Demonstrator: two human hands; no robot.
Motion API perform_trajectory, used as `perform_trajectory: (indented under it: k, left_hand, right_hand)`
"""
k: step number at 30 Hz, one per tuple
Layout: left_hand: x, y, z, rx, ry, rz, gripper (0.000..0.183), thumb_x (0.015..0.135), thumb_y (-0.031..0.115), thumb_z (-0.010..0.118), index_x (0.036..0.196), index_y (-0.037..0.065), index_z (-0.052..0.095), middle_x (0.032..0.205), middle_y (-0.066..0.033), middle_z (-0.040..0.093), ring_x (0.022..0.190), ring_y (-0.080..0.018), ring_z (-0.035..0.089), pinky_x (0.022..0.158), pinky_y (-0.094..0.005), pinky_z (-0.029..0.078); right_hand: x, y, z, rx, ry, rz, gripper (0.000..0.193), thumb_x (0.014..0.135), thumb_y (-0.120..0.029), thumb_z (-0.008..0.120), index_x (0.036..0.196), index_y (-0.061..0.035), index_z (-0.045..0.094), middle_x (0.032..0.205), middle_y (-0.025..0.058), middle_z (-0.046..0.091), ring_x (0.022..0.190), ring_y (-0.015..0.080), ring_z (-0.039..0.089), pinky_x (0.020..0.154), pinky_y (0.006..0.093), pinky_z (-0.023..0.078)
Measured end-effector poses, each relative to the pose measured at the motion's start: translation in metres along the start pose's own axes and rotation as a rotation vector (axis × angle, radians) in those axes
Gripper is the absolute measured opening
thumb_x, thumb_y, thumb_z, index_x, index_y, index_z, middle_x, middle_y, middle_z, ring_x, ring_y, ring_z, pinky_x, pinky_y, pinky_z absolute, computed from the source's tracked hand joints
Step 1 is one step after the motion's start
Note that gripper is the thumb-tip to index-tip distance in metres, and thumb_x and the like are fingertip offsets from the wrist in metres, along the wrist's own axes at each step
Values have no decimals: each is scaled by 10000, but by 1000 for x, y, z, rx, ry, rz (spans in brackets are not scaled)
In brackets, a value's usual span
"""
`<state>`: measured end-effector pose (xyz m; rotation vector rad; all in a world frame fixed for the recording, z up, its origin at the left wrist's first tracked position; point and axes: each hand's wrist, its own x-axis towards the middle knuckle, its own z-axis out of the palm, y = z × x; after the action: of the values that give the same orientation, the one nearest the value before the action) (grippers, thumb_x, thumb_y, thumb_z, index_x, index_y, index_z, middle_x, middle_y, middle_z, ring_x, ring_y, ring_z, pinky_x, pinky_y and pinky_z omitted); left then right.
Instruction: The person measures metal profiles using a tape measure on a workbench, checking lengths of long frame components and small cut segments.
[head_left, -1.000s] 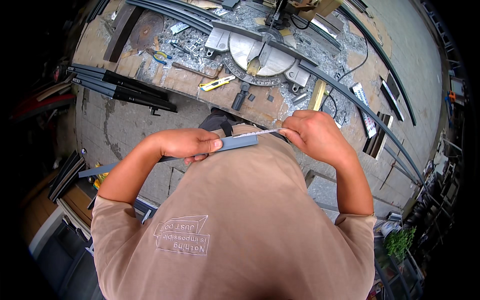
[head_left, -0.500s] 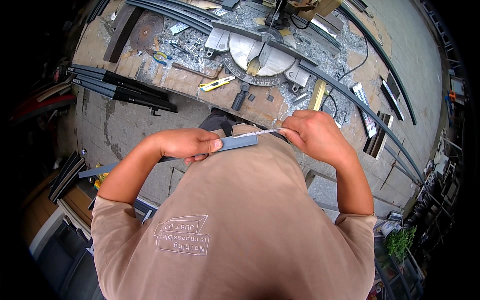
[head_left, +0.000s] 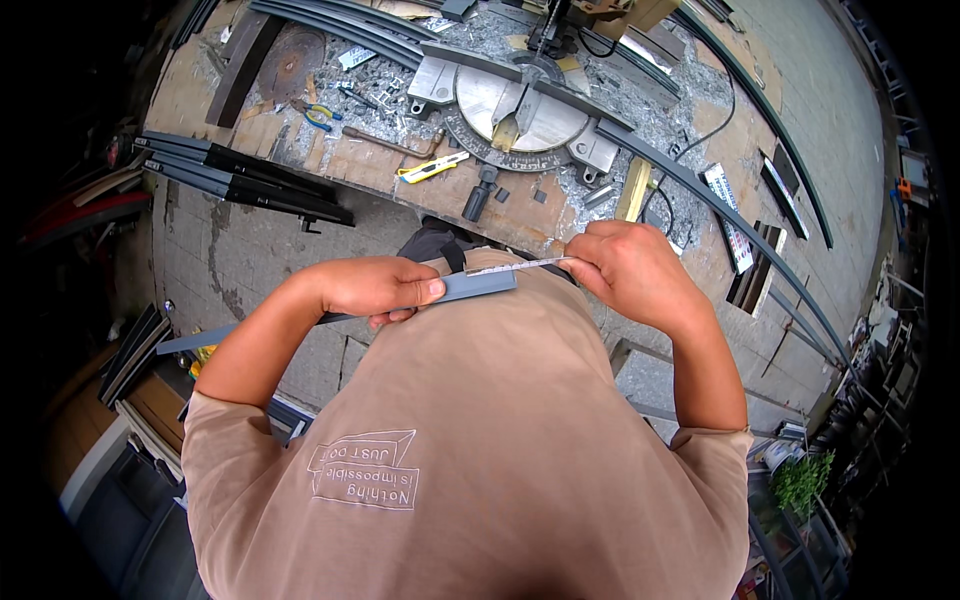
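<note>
My left hand (head_left: 375,289) is closed round a long grey metal profile (head_left: 480,285), held in front of my waist. Its short end sticks out to the right of my thumb, and its longer part runs down left behind my forearm. A thin, pale printed strip of film (head_left: 515,266) stretches from the profile's upper edge to my right hand (head_left: 625,268). Thumb and fingers there pinch the strip's right end, a little apart from the profile. The fingertips of my left hand are partly hidden beneath the profile.
Ahead is a workbench littered with metal shavings, bearing a mitre saw (head_left: 520,110). Near its front edge lie a yellow utility knife (head_left: 433,167) and pliers (head_left: 318,115). Dark profiles (head_left: 240,178) jut out at the left. A long curved-looking profile (head_left: 715,205) extends off the right side.
</note>
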<state>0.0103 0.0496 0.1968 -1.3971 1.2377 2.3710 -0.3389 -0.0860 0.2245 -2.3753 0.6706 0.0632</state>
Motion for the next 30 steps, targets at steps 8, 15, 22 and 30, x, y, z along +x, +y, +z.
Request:
perform_trajectory:
  k: [8,15,22,30]
  left_hand:
    - [-1,-1,2,10,5,2,632,1179,674,445,982,84,561,810,-1,543,677,-125,543,649,-322,495]
    - [-2,-1,3,17,7,-6,628,1181,669,443,1000,83,578,819,2,546,686,-119,547,652,-313,503]
    - [-2,-3,5,15,7,0,623,1184,663,442,999,83,575,821,0,552,684,-119,546,645,-315,495]
    - [-3,-1,7,18,8,-4,620,1187,659,440,1001,83,574,821,-3,553,685,-125,550,647,-320,495]
  right_hand:
    - [-2,-2,2,4,7,2,189,989,-230,788,960,-45,760,827,136,676,822,372,698,702,503,551]
    - [-3,-3,3,6,4,-4,193,990,-226,786,956,-38,758,830,137,678,831,374,698,710,503,554]
    - [-4,-3,5,11,4,-9,196,990,-223,785,952,-33,759,829,137,675,837,371,698,714,500,555]
    - [-5,-5,4,13,6,-7,200,996,-235,774,945,-43,756,835,133,677,842,379,706,724,507,560]
